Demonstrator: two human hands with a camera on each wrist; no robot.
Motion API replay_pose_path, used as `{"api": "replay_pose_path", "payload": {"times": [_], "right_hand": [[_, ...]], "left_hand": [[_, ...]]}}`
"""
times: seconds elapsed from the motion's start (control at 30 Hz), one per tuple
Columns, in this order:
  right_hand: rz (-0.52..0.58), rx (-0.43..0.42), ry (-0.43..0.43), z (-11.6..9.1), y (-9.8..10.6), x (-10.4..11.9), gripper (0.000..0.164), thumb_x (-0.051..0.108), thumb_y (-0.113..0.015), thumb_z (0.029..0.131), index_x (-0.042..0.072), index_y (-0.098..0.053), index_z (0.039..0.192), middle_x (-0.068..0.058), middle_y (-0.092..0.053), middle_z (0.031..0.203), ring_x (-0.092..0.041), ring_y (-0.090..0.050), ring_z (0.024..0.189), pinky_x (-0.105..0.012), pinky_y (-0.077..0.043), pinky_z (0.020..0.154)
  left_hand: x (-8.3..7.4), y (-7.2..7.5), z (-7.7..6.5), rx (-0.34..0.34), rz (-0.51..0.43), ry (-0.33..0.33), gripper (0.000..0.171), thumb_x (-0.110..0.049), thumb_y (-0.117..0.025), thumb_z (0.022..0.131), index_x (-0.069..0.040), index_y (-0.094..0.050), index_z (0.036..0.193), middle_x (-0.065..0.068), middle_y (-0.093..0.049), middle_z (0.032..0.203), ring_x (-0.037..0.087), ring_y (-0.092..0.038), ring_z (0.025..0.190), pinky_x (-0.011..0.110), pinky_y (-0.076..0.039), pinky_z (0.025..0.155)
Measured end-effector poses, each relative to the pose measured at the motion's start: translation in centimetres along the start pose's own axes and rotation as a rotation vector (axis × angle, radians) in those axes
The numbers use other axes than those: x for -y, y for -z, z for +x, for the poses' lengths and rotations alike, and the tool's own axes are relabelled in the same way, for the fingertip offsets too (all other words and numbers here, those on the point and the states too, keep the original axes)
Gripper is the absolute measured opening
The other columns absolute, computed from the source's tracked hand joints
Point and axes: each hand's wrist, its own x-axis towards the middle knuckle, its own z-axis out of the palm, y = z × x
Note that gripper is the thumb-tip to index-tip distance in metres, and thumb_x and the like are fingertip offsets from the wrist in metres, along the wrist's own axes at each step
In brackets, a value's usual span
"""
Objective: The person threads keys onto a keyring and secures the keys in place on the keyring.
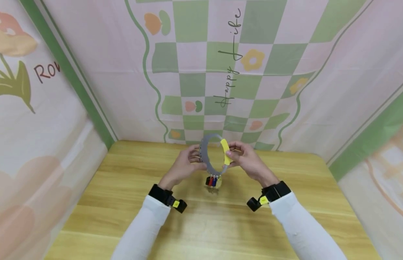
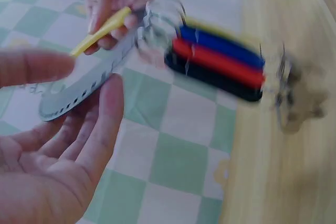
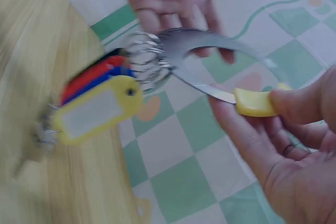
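A large grey metal key ring (image 1: 204, 153), with a row of small holes along its broad side, is held upright above the table. My right hand (image 1: 250, 161) pinches its yellow grip (image 3: 255, 103) between thumb and fingers. Beside the holed edge is my left hand (image 1: 184, 165); its fairly straight fingers touch the ring from behind, with the thumb apart in the left wrist view. Black, red, blue and yellow key tags (image 2: 220, 66) dangle from small wire rings (image 3: 147, 61) at the bottom. Blurred keys (image 2: 294, 95) hang below the tags.
Beneath the hands lies a wooden tabletop (image 1: 208, 231). A cloth (image 1: 217, 72) with green checks and flowers hangs behind its far edge. More printed cloth (image 1: 32, 162) stands at the left side, and a similar cloth (image 1: 377, 187) at the right.
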Motion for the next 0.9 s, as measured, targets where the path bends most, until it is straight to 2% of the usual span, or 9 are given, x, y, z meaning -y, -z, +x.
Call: {"api": "replay_pose_path", "payload": {"times": [0.13, 0.27, 0.37, 0.53, 0.67, 0.73, 0.9], "right_hand": [[-0.056, -0.054, 0.109, -0.3, -0.3, 0.3, 0.031, -0.002, -0.052, 0.103, -0.012, -0.049, 0.132, -0.028, -0.053, 0.118, -0.028, -0.063, 0.098, -0.04, -0.059, 0.081], [-0.168, -0.094, 0.236, -0.5, -0.6, 0.5, 0.031, -0.001, -0.058, 0.101, -0.008, -0.053, 0.131, -0.027, -0.061, 0.115, -0.022, -0.064, 0.101, -0.032, -0.058, 0.083], [-0.213, -0.096, 0.307, -0.7, -0.6, 0.6, 0.031, -0.002, -0.06, 0.099, -0.006, -0.056, 0.13, -0.025, -0.065, 0.111, -0.022, -0.066, 0.099, -0.03, -0.058, 0.081], [-0.179, -0.07, 0.321, -1.5, -0.8, 0.6, 0.03, -0.007, -0.06, 0.097, -0.008, -0.056, 0.127, -0.027, -0.062, 0.108, -0.032, -0.068, 0.093, -0.037, -0.06, 0.074], [-0.143, -0.051, 0.27, -2.3, -1.1, -0.2, 0.03, -0.006, -0.061, 0.097, -0.009, -0.056, 0.127, -0.03, -0.061, 0.109, -0.037, -0.068, 0.093, -0.04, -0.06, 0.072], [-0.129, -0.04, 0.237, -2.6, -1.2, -0.8, 0.031, -0.005, -0.061, 0.097, -0.008, -0.055, 0.127, -0.029, -0.062, 0.109, -0.035, -0.069, 0.093, -0.04, -0.06, 0.072], [-0.052, 0.03, 0.176, -3.4, -1.6, -2.5, 0.032, -0.003, -0.06, 0.098, -0.009, -0.052, 0.129, -0.024, -0.063, 0.107, -0.033, -0.07, 0.092, -0.043, -0.06, 0.072]], "left_hand": [[-0.7, -0.2, 0.4, -0.097, -0.051, -0.054, 0.026, 0.001, -0.061, 0.099, 0.008, -0.06, 0.124, 0.021, -0.065, 0.109, 0.028, -0.071, 0.092, 0.04, -0.059, 0.081], [-1.2, -0.5, 0.6, -0.161, -0.049, -0.132, 0.018, 0.004, -0.061, 0.097, 0.011, -0.062, 0.114, 0.022, -0.066, 0.104, 0.029, -0.072, 0.088, 0.039, -0.06, 0.077], [-1.5, -0.6, 0.6, -0.164, -0.047, -0.156, 0.014, 0.007, -0.061, 0.096, 0.011, -0.061, 0.11, 0.024, -0.065, 0.103, 0.032, -0.071, 0.09, 0.038, -0.06, 0.076], [-1.9, -0.3, 0.2, -0.097, -0.039, -0.131, 0.01, 0.009, -0.062, 0.095, 0.011, -0.059, 0.104, 0.021, -0.065, 0.1, 0.03, -0.071, 0.086, 0.042, -0.061, 0.073], [-1.5, 0.1, -0.2, 0.011, -0.007, -0.085, 0.009, 0.006, -0.063, 0.095, 0.008, -0.056, 0.1, 0.019, -0.065, 0.099, 0.028, -0.071, 0.085, 0.047, -0.06, 0.072], [-1.2, 0.4, -0.3, 0.064, 0.004, -0.061, 0.009, 0.005, -0.063, 0.096, 0.006, -0.055, 0.1, 0.019, -0.064, 0.099, 0.028, -0.072, 0.086, 0.047, -0.06, 0.072], [0.1, 0.8, -0.7, 0.168, -0.03, 0.0, 0.011, 0.005, -0.062, 0.096, 0.008, -0.054, 0.102, 0.02, -0.063, 0.103, 0.032, -0.073, 0.088, 0.048, -0.06, 0.07]]}}
